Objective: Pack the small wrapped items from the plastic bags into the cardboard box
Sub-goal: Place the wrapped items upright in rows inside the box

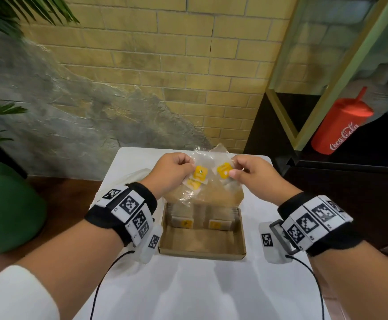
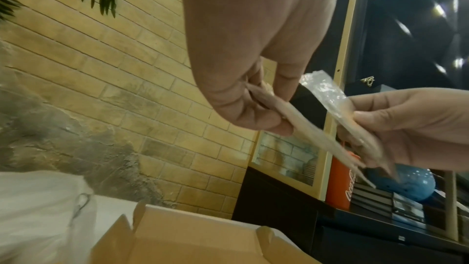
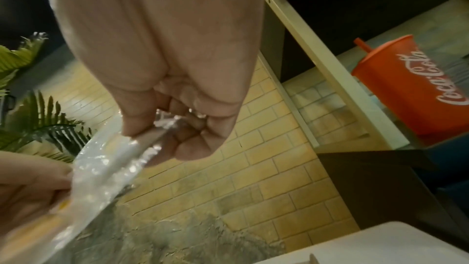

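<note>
My left hand (image 1: 168,173) and right hand (image 1: 253,173) pinch opposite edges of clear plastic bag (image 1: 208,181), held above open cardboard box (image 1: 202,254) on white worktop (image 1: 188,292). Yellow wrapped items (image 1: 200,173) inside bag; more stand in box. Risk: pulling too hard, thin film tears, items scatter past box.

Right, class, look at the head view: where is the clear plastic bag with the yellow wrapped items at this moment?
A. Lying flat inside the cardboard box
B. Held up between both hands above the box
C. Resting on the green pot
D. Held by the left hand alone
B: the left hand and right hand each pinch a top edge of the clear plastic bag, which hangs over the open cardboard box.
</note>
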`<action>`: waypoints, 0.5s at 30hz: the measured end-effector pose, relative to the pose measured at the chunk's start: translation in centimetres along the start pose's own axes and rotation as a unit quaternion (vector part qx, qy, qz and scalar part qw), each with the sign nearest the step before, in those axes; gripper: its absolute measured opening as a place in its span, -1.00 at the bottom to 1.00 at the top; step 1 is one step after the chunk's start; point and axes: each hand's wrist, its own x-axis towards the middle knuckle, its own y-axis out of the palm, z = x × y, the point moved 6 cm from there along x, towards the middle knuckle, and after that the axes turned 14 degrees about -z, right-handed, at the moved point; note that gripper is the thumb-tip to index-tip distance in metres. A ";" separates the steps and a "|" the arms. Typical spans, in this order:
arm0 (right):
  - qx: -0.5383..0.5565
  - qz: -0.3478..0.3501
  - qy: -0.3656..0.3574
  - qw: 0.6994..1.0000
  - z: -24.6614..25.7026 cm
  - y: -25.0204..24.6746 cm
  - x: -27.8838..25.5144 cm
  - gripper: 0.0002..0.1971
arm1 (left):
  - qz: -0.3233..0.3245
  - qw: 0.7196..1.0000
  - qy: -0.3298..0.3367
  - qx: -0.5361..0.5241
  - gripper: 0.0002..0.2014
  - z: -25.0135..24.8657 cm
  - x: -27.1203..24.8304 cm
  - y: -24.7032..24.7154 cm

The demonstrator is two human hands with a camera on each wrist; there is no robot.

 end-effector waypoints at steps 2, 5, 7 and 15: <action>0.016 -0.012 -0.005 1.000 -0.3 -0.1 0.5 -0.94 | 0.007 0.999 0.035 0.012 -0.79 -0.3 0.6 0.6; -0.006 -0.043 -0.041 0.998 -0.6 -0.4 1.0 -0.92 | 0.010 0.996 0.080 0.029 -0.87 -0.6 1.4 1.2; -0.015 -0.054 -0.074 0.996 -0.7 -0.4 1.3 -0.91 | 0.014 0.994 0.104 0.041 -0.84 -0.5 2.0 1.6; -0.160 -0.098 -0.249 0.950 0.2 0.7 -1.0 -0.79 | 0.018 0.961 0.233 0.145 -0.85 0.3 0.5 2.1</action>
